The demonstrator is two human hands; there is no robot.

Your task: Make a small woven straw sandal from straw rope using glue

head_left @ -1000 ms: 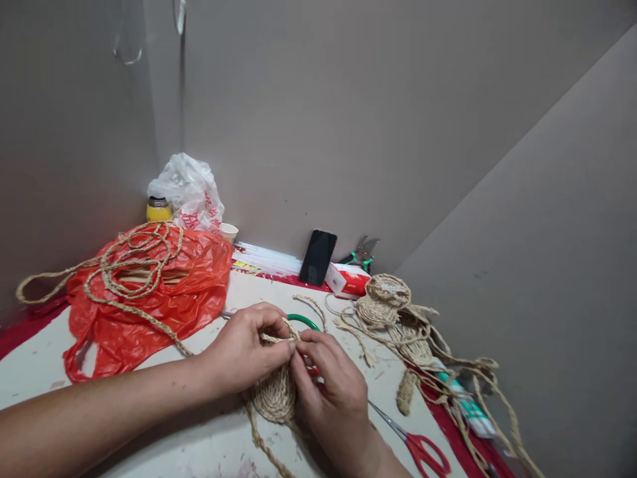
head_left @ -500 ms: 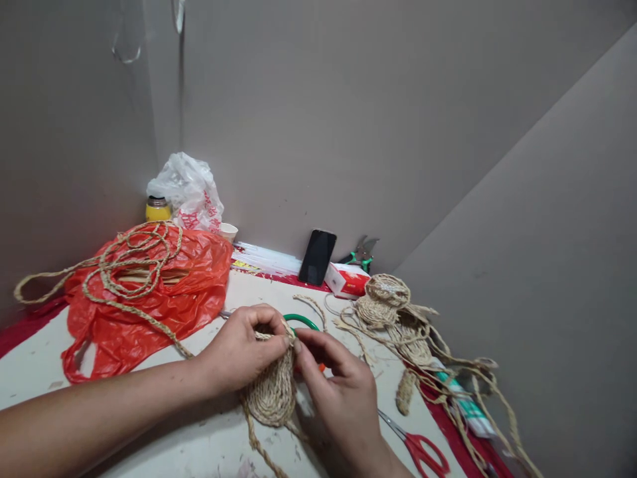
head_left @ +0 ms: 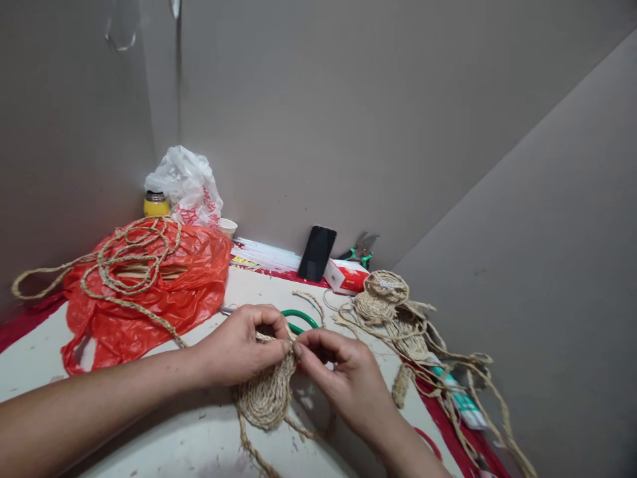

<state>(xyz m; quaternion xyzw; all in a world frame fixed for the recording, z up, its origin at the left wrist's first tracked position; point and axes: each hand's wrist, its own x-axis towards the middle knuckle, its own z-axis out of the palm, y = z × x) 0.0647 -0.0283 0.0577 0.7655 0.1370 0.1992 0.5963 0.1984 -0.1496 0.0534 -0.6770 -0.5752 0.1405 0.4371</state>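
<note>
An oval piece of coiled, braided straw cord (head_left: pixel 266 401) hangs above the table, its lower end rounded. My left hand (head_left: pixel 241 348) is closed on its upper edge, thumb in front and fingers curled behind. Beside it, my right hand (head_left: pixel 348 375) pinches at the same edge, thumb and forefinger pressed together. Whatever lies between those fingertips is too small to make out. A loose braided tail (head_left: pixel 253 448) drops from the piece to the tabletop. Just behind the hands lies a green-handled tool (head_left: pixel 301 315), partly hidden by them.
A red plastic bag (head_left: pixel 199 265) with a coiled braid (head_left: pixel 132 255) lies at left. Along the back stand a phone (head_left: pixel 317 253), a red and white box (head_left: pixel 348 275) and green-handled pruners (head_left: pixel 362 249). Woven straw pieces (head_left: pixel 383 299) sit at right. Red-handled scissors (head_left: pixel 428 441) lie near my right forearm.
My right hand has shifted slightly, and its forearm now covers most of the red scissors. The straw piece has tilted a little to the left. My left hand keeps its hold.
</note>
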